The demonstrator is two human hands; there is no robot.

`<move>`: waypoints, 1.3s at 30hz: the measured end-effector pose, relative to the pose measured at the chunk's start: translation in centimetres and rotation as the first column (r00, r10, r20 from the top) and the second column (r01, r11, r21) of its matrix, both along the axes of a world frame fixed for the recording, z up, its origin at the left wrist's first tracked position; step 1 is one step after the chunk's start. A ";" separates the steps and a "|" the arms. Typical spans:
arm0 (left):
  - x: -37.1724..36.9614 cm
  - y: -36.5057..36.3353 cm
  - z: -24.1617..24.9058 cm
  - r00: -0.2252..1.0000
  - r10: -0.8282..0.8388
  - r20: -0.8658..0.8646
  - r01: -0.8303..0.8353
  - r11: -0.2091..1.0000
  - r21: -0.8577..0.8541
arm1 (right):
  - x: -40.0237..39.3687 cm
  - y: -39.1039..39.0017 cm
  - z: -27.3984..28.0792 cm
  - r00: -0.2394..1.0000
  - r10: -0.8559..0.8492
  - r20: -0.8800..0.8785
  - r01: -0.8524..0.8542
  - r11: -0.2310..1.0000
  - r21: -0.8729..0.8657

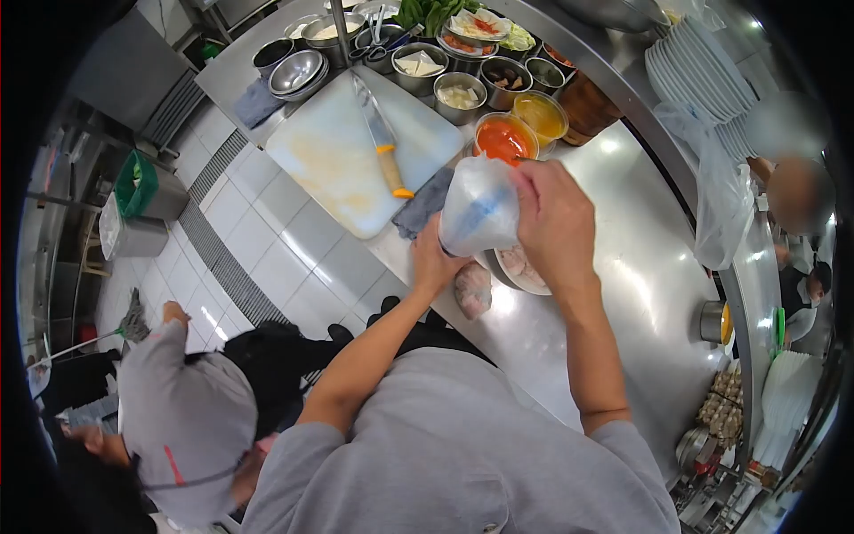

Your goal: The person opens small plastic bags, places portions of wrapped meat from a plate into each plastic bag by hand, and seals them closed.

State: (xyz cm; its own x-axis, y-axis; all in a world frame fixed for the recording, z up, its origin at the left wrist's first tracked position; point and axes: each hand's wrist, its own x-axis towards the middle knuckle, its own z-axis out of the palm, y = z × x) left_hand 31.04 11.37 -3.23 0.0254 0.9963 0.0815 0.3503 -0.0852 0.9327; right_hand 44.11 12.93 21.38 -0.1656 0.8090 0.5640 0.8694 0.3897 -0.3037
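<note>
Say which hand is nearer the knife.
Left. The left hand is across the grey cloth from the knife; the right hand is farther off, at the plastic bag's far side.

Plastic bag (481, 209), one, translucent, held in left hand (432, 261) and right hand (559, 216). Cutting board (316, 156), one, bearing a knife (380, 133). Bowl of red sauce (503, 139), one.

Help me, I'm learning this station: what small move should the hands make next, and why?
Probably spread the plastic bag a little with the right hand while the left hand steadies it: both hands already hold it, and the knife lies apart from them on the cutting board.
</note>
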 end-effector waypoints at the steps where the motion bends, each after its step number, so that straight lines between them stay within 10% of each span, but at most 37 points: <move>1: 0.1 0.0 -0.3 0.998 0.038 -0.053 -0.038 0.999 0.017 | -0.1 0.2 1.1 0.995 0.005 -0.096 -0.003 1.000 0.013; 8: 0.8 -0.5 -0.1 0.985 0.104 -0.140 -0.098 0.994 0.050 | 1.5 0.0 6.5 0.907 0.073 -0.414 0.084 0.934 0.348; 11: 0.9 -0.6 -0.3 0.985 0.109 -0.137 -0.099 0.992 0.077 | 3.2 -2.9 9.0 0.504 0.379 -0.776 0.207 0.820 0.534; 13: 0.9 -0.7 -0.5 0.981 0.121 -0.152 -0.109 0.990 0.085 | 4.5 -4.7 10.2 0.499 0.293 -0.815 0.349 0.793 0.499; 16: 0.4 -1.2 1.4 0.964 0.142 -0.225 -0.153 0.988 -0.029 | 7.7 -7.9 8.5 0.828 -0.165 -0.535 0.487 0.684 0.543; 20: -4.4 -5.3 3.3 0.986 0.053 -0.161 -0.032 0.991 0.134 | 9.5 -11.5 3.1 0.712 -0.072 -0.699 0.354 0.896 0.268; 22: -5.7 -7.2 7.1 0.782 -0.542 0.309 0.594 0.797 -0.105 | 9.0 -11.9 -0.2 0.548 -0.226 -0.806 0.410 0.912 0.022; 25: -1.4 -7.5 11.0 0.672 -0.668 0.320 0.712 0.702 -0.030 | 7.0 -9.8 -1.6 0.132 -0.461 -0.877 0.413 0.831 -0.374; 28: 1.6 -7.2 10.8 0.500 -0.660 0.561 0.807 0.590 -0.026 | 9.7 -9.1 -6.6 0.056 -0.445 -0.894 0.301 0.861 -0.410; 32: 2.5 -7.7 10.9 0.442 -0.493 0.750 0.840 0.520 -0.154 | 13.7 -10.0 -11.5 0.057 -0.688 -0.724 0.204 0.718 -0.666; 34: 1.8 -7.6 11.4 0.659 -0.542 0.522 0.743 0.579 -0.337 | 12.7 -10.5 -13.1 0.021 -0.764 -0.645 0.284 0.623 -0.729; 38: 2.5 -7.9 10.6 0.733 -0.399 0.552 0.632 0.700 -0.333 | 12.3 -16.0 -15.1 0.339 -0.618 -0.709 0.381 0.780 -0.497; 39: 2.8 -7.6 10.7 0.789 -0.342 0.511 0.562 0.737 -0.375 | 11.3 -17.4 -14.5 0.402 -0.535 -0.743 0.178 0.842 -0.510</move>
State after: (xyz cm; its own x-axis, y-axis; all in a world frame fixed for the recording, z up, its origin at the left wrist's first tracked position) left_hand 33.82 3.73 7.49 0.5596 0.7735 -0.2975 -0.0033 0.3611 0.9325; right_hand 55.41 -4.45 6.84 0.5841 0.8105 -0.0446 0.1458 -0.1589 -0.9765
